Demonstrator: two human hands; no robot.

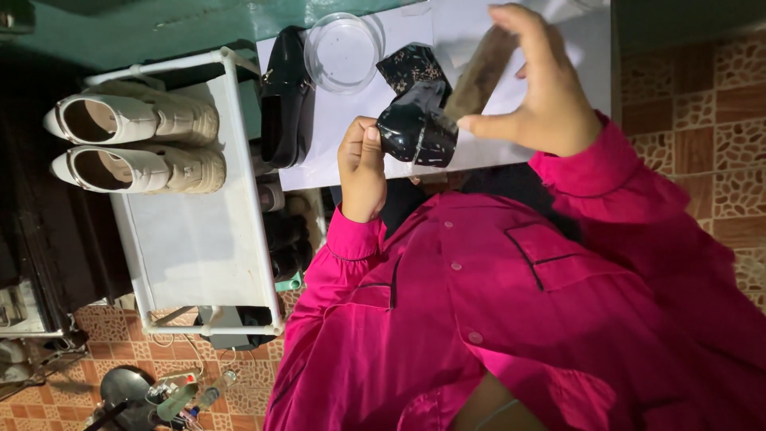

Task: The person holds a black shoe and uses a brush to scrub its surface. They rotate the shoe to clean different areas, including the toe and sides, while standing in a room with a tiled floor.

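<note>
Far off to the side of the left hand there's a white shelf rack (199,247) with a pair of cream shoes (136,144) parked on top, toes pointing away from the hands. Closer in, a black shoe (283,100) lies on the white tabletop (351,136) just beside the left hand, and a clear round dish (343,52) sits a bit beyond it.

The left hand (361,168) is closed around a glossy black shoe (416,128), looks like it's gripping it by the heel end to keep it steady. The right hand (536,92) is clamped on a brown brush (481,73), held right up against the shoe — bristle side seems angled toward the leather, though I can't tell if it actually touches. Pink sleeves on both arms.
</note>
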